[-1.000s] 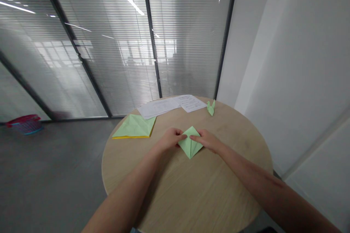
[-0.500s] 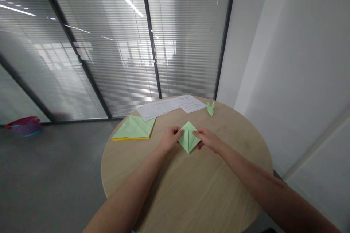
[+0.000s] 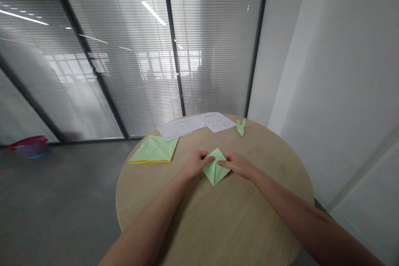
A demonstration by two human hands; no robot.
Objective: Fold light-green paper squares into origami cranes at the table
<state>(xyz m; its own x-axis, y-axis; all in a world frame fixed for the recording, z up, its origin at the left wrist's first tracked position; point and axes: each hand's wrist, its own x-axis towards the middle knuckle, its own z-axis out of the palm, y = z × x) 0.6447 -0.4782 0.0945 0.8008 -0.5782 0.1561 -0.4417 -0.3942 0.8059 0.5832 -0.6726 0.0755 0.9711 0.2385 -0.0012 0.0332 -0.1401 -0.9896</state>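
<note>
A light green sheet of origami paper (image 3: pixel 215 174), folded into a diamond with a crease down its middle, is held over the table between both hands. My left hand (image 3: pixel 196 163) grips its left side, thumb flat on the front near the crease. On the opposite side my right hand (image 3: pixel 238 165) pinches it, its thumb also pressing by the centre line. The other fingers are partly hidden behind the paper. Farther back on the right stands a small green folded paper figure (image 3: pixel 241 127) with two upright points.
Green paper (image 3: pixel 154 149) with a yellow layer beneath lies at the left of the round wooden table (image 3: pixel 218 228). White printed sheets (image 3: pixel 183 127) lie at the far edge. A red and blue basket (image 3: pixel 30 147) sits on the floor at left, before a blind-covered glass partition (image 3: pixel 215 50).
Both thumbs have slid inward toward the middle crease. The diamond now sits slightly lower and is tilted a little. The whole view has shifted slightly.
</note>
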